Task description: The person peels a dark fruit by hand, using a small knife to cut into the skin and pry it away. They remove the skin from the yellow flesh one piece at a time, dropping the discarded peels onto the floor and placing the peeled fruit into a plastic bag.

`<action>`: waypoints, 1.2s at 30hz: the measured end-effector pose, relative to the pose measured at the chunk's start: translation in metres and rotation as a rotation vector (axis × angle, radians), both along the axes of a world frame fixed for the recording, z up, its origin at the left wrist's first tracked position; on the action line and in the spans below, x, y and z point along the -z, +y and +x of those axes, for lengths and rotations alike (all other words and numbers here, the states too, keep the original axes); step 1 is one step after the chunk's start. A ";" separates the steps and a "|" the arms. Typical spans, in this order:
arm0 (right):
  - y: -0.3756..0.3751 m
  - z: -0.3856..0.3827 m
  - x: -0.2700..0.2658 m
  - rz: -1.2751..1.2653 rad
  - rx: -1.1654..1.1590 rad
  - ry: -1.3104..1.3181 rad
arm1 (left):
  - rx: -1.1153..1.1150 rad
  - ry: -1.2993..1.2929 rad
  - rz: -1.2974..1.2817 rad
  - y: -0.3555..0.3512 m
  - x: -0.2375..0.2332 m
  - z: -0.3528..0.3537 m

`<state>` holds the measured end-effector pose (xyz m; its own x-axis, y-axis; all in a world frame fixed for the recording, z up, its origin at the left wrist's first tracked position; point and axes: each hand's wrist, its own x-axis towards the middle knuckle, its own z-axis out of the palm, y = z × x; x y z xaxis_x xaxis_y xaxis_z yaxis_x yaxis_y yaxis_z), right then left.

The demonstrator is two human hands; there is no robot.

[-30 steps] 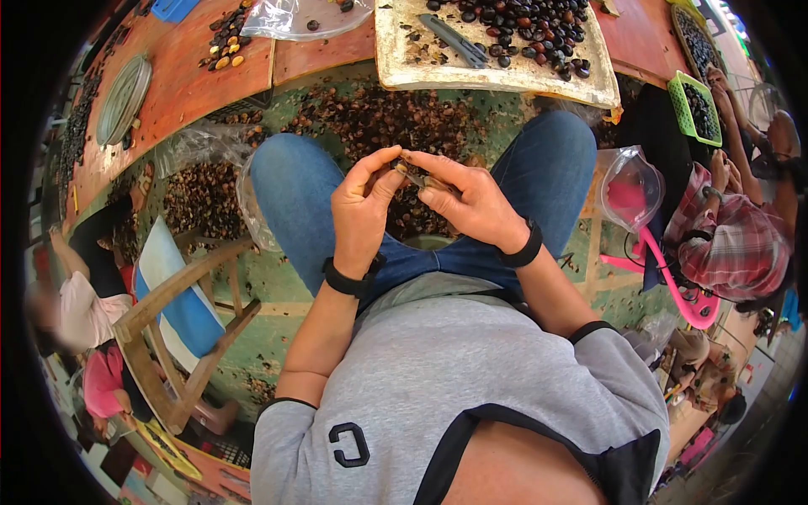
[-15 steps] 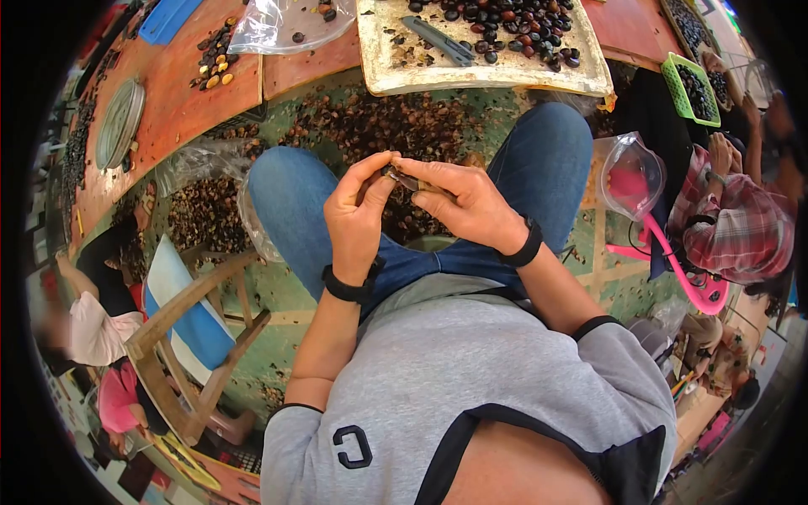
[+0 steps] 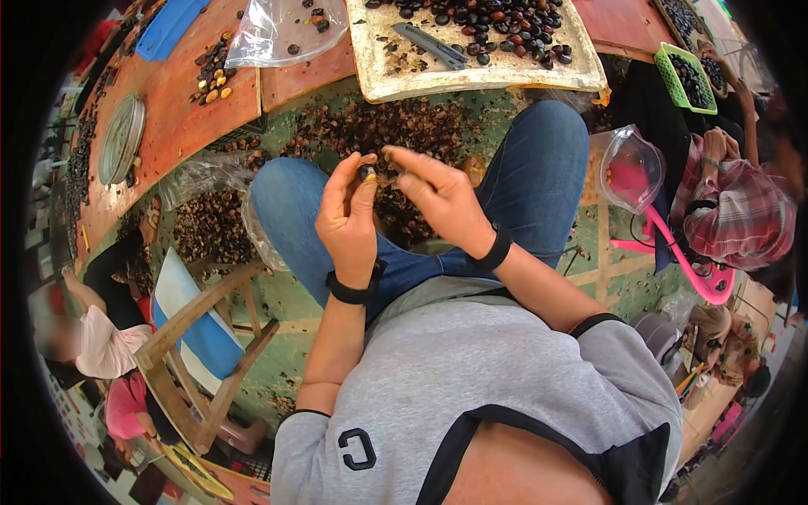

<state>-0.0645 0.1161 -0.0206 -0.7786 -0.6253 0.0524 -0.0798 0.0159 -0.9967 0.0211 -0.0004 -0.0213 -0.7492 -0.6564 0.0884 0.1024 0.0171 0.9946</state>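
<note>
Between the thumb and fingers of my left hand is a small dark nut showing a pale yellow patch. My right hand is just to the right of it, slightly apart, index finger stretched toward the nut and thumb bent below. Something small and brownish sits at its fingertips, too blurred to name. Both hands are above my lap, between my knees. Ahead of them, a worn cream tray bears a heap of dark nuts and a grey utility knife.
Brown shells litter the floor under my hands. On the red table are a clear plastic bag, a blue tray and a round lid. A wooden chair is at left; a green basket and people are around.
My hands have drawn apart from each other at the fingertips. The nut in my left hand now shows more plainly, with its yellow patch. The whole view has shifted slightly.
</note>
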 end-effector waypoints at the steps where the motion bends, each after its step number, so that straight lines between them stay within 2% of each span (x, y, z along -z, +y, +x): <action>1: -0.002 -0.002 0.004 -0.041 0.072 -0.047 | 0.007 0.002 -0.005 -0.001 0.000 -0.002; 2: 0.000 -0.005 0.007 -0.066 0.084 -0.219 | -0.001 0.071 0.137 -0.003 -0.001 -0.003; 3: 0.002 -0.006 0.002 -0.075 0.083 -0.220 | -0.012 0.138 0.279 -0.004 -0.001 -0.003; 5: 0.004 -0.005 -0.014 0.036 -0.056 -0.247 | -0.014 0.172 0.351 -0.005 -0.005 -0.004; 9: 0.001 0.005 -0.025 0.091 -0.165 -0.037 | 0.031 0.237 0.510 -0.007 -0.003 -0.002; 11: 0.000 0.004 -0.029 0.134 -0.185 -0.028 | 0.038 0.200 0.455 -0.009 0.001 -0.001; 13: -0.001 0.002 -0.027 0.105 -0.145 0.174 | 0.047 0.166 0.401 -0.010 0.001 -0.001; 16: 0.001 0.002 -0.030 0.109 -0.114 0.278 | 0.041 0.137 0.399 -0.009 -0.002 -0.001; 19: 0.002 0.005 -0.029 0.131 -0.086 0.298 | 0.038 0.149 0.449 -0.004 -0.004 -0.002; 21: 0.001 0.006 -0.026 0.112 -0.065 0.301 | 0.036 0.168 0.630 -0.002 -0.003 -0.002; 27: 0.001 0.006 -0.022 0.088 -0.031 0.319 | -0.007 0.160 0.695 0.004 -0.010 -0.004; 36: -0.006 0.011 -0.007 0.047 0.033 0.273 | -0.032 0.204 0.581 0.013 0.003 -0.004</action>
